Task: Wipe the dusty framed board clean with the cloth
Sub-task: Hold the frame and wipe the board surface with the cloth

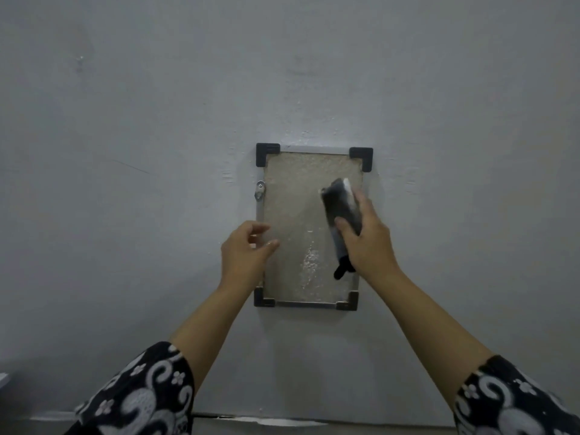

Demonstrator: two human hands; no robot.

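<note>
A small framed board (295, 221) hangs upright on the grey wall; it has a metal frame, black corner caps and a dusty, speckled beige surface. My right hand (368, 237) grips a folded dark grey and black cloth (340, 208) and holds it against the board's right half. A dark end of the cloth hangs below the hand. My left hand (246, 249) is at the board's left edge with relaxed fingers, the fingertips over the frame, holding nothing.
The grey wall (125, 152) fills the view. A small metal hook (260, 189) sits on the frame's left side. A floor line runs along the bottom (251, 419). Patterned black and white sleeves cover both forearms' lower parts.
</note>
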